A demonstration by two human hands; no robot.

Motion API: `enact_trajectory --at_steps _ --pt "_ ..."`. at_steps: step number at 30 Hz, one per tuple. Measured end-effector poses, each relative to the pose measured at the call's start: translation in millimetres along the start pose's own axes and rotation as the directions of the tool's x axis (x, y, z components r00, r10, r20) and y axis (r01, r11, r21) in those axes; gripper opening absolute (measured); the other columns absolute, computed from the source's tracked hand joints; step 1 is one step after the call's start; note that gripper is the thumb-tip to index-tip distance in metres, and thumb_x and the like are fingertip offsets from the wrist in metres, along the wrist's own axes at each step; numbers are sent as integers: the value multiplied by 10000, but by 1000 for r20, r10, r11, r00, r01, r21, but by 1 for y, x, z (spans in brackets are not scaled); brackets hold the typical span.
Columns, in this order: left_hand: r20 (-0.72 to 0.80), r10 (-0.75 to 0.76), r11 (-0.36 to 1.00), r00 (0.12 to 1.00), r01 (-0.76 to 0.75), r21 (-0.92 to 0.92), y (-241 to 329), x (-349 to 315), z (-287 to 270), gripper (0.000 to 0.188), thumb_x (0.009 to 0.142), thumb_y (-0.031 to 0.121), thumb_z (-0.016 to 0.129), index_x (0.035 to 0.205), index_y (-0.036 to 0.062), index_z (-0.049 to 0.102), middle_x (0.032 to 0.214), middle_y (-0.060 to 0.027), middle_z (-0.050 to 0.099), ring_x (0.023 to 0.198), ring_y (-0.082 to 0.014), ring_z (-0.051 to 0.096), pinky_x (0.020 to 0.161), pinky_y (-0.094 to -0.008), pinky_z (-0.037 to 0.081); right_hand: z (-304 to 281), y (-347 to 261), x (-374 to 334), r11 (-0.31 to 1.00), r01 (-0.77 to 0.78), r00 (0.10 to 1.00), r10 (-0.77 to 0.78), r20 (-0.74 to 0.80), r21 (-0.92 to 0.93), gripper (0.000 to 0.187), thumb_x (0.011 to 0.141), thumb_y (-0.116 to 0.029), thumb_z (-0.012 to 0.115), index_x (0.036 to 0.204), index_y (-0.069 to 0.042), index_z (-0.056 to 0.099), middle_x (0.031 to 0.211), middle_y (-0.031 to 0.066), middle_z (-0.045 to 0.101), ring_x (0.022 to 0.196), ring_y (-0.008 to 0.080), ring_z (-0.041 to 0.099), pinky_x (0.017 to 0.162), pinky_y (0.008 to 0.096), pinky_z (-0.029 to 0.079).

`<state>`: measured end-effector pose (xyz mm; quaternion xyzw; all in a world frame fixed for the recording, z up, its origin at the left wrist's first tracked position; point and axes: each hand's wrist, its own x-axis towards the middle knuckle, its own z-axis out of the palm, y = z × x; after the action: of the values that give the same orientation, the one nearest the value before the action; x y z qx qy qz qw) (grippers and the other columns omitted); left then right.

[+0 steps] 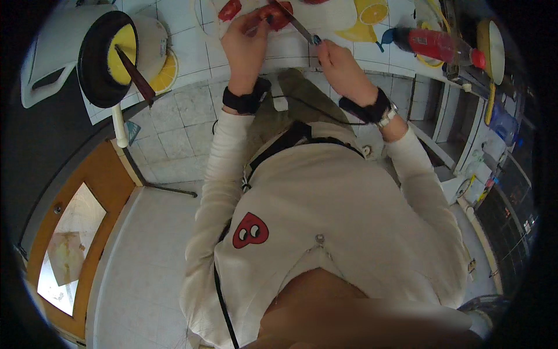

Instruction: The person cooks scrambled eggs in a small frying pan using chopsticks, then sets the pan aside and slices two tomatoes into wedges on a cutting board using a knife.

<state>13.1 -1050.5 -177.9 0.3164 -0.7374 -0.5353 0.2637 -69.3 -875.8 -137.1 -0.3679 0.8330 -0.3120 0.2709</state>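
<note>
My left hand is closed on a glossy red piece of food, perhaps tomato. It lies on a pale cutting board at the far edge of the view. My right hand grips a knife by its handle. The blade slants up and left, its far part over the red food. Another red piece lies left of my left hand, and a bit more red shows at the top edge.
At left stands a dark-rimmed pot with yellow contents and brown chopsticks; a white jug-like container is beside it. At right are a red-labelled bottle and a round pan-like thing. An orange door is lower left.
</note>
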Motion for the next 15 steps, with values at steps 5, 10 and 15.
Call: enact_trajectory --at_steps 5,10,15 --pt "24 9 1000 1000 -9 2 1 -2 -6 247 815 94 705 1019 -40 669 897 -140 712 800 -192 700 738 -286 549 8 4 20 886 304 945 -326 -5 -351 173 925 -103 446 966 55 504 854 253 543 702 431 561 610 490 481" --pt "80 -12 996 997 5 85 -10 12 -23 246 807 110 715 1020 -6 678 843 -115 723 803 -181 705 737 -278 538 -3 26 18 968 189 977 -202 -69 -162 237 964 -160 429 966 54 528 813 267 563 732 448 561 645 470 470" --pt "124 15 999 992 -19 28 -20 11 -23 235 804 99 715 1019 11 682 889 -112 724 815 -188 707 753 -270 535 -10 29 11 986 141 989 -135 -64 92 323 994 -248 412 938 47 533 789 287 578 754 471 545 662 448 454"
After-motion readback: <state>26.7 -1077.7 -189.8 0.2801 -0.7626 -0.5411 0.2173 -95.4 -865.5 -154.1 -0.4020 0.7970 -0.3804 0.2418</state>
